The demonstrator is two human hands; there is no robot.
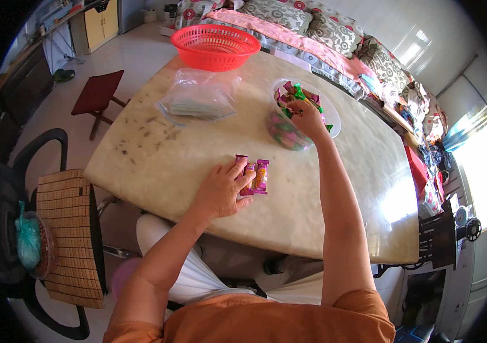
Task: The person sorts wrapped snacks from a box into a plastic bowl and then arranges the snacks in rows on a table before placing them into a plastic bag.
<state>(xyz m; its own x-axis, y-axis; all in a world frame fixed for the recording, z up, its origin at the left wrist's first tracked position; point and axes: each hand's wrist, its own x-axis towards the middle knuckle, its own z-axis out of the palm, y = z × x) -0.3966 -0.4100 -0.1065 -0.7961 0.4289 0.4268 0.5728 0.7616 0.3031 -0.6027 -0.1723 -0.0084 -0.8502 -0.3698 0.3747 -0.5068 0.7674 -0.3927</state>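
Observation:
Several purple-wrapped candy bars (262, 177) lie side by side on the stone-look tabletop (175, 163). My left hand (222, 188) rests flat over some of them, its fingers spread, and partly hides them. To the upper right stands a round clear plastic tub (331, 115) filled with wrapped candies (312, 97) in purple, green and brown. My right hand (305, 115) reaches over the tub's rim with its fingers bent down among the candies. Whether it pinches one cannot be made out.
At the table's far end sits a red plastic basket (215, 47). Nearer is a clear zip bag (196, 100) with a stack of flat pale items inside. A chair with a woven mat (67, 236) stands left, a folding stool (97, 92) beyond it. A cushioned sofa (333, 38) lines the back.

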